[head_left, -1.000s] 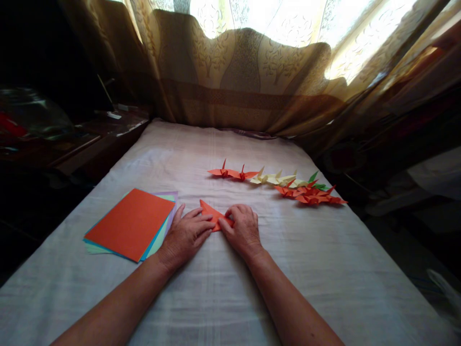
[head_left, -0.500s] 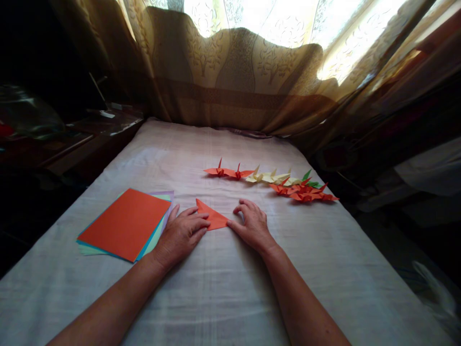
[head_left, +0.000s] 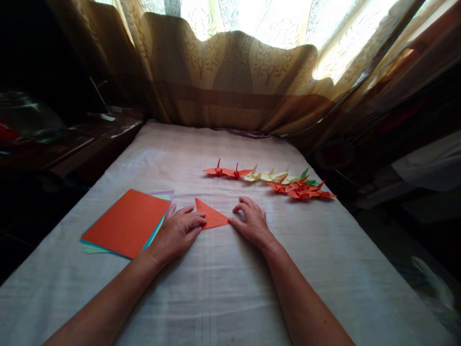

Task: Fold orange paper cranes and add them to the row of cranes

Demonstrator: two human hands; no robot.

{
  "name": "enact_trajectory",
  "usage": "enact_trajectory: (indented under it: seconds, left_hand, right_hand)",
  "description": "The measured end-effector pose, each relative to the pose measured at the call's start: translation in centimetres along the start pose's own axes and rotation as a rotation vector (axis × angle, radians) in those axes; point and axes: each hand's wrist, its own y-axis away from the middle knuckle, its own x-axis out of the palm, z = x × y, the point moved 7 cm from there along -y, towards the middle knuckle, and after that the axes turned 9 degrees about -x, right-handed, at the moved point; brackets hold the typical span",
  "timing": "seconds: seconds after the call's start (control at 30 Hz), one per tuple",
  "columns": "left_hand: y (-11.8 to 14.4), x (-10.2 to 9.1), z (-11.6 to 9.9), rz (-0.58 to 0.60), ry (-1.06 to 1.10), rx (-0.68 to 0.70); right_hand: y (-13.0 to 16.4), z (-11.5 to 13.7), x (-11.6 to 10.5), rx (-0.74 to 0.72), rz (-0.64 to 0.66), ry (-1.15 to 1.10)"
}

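A folded orange paper triangle (head_left: 213, 216) lies flat on the cloth between my hands. My left hand (head_left: 180, 228) rests over its left side, palm down, fingers stretched onto the paper and covering part of its edge. At the triangle's right corner, the thumb tip of my right hand (head_left: 252, 222) touches the paper. The other fingers of that hand are bent and held apart from the thumb, with nothing between them.
To the left lies a stack of coloured paper sheets (head_left: 126, 223), orange on top. Several folded paper cranes, orange (head_left: 218, 171), cream (head_left: 272, 176) and green (head_left: 306, 179), stand at the back right. A pale cloth (head_left: 230, 298) covers the surface; a patterned curtain (head_left: 230, 72) hangs behind.
My left hand has slid slightly left, uncovering a bit more of the triangle. My right thumb stays at the right corner. The view has shifted a little.
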Motion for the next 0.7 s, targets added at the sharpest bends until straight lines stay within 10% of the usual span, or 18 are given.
enact_trajectory:
  seconds: [0.17, 0.4, 0.7]
  left_hand:
    - [0.7, 1.0, -2.2, -0.108, -0.111, 0.096]
    - [0.9, 4.3, -4.1, 0.019, -0.218, 0.192]
    - [1.5, 3.2, -2.8, 0.294, -0.325, 0.104]
  right_hand:
    - [0.0, 0.1, 0.1, -0.009, -0.019, -0.009]
    - [0.1, 0.3, 0.0, -0.009, -0.027, -0.019]
    - [0.0, 0.4, -0.2, 0.026, 0.04, -0.042]
